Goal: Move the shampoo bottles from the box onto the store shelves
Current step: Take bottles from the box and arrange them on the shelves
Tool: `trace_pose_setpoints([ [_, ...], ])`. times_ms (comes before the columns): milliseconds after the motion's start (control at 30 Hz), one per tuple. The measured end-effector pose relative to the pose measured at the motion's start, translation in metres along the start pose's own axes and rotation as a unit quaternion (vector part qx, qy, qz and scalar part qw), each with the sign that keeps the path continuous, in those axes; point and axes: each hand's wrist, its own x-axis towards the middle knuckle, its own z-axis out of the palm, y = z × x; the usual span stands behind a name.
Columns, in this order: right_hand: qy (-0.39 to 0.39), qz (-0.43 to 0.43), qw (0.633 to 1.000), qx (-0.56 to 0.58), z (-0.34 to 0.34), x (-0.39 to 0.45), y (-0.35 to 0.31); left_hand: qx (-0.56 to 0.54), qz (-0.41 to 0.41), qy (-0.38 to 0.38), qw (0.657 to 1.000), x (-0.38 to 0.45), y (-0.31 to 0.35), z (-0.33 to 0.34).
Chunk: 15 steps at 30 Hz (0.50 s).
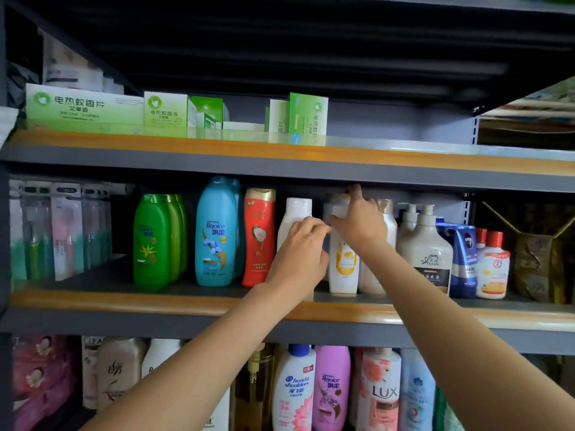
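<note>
Both hands reach into the middle shelf (186, 301). My left hand (300, 253) curls round a white shampoo bottle (297, 213) that stands upright to the right of a red Lux bottle (258, 237). My right hand (357, 222) grips the top of a white bottle with a yellow label (343, 269) next to it, index finger raised towards the shelf above. Both bottles stand on the shelf. The box is not in view.
Green bottles (152, 244) and blue Rejoice bottles (214, 234) stand to the left. White pump bottles (427, 253) and a blue Nivea pouch (463, 259) stand to the right. The shelf above (280, 154) holds green boxes. The lower shelf holds several bottles (295, 390).
</note>
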Motion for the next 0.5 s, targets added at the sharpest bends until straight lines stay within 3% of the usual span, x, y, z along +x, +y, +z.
trace_pose_setpoints([
  [267,0.046,0.046,0.998,0.014,0.015,-0.007,0.001,0.044,0.011,-0.008,0.999,-0.005,-0.004,-0.006],
  [500,-0.018,0.021,0.999,-0.026,-0.007,-0.012,-0.009,0.072,0.013,-0.020,0.997,-0.009,-0.002,0.002],
])
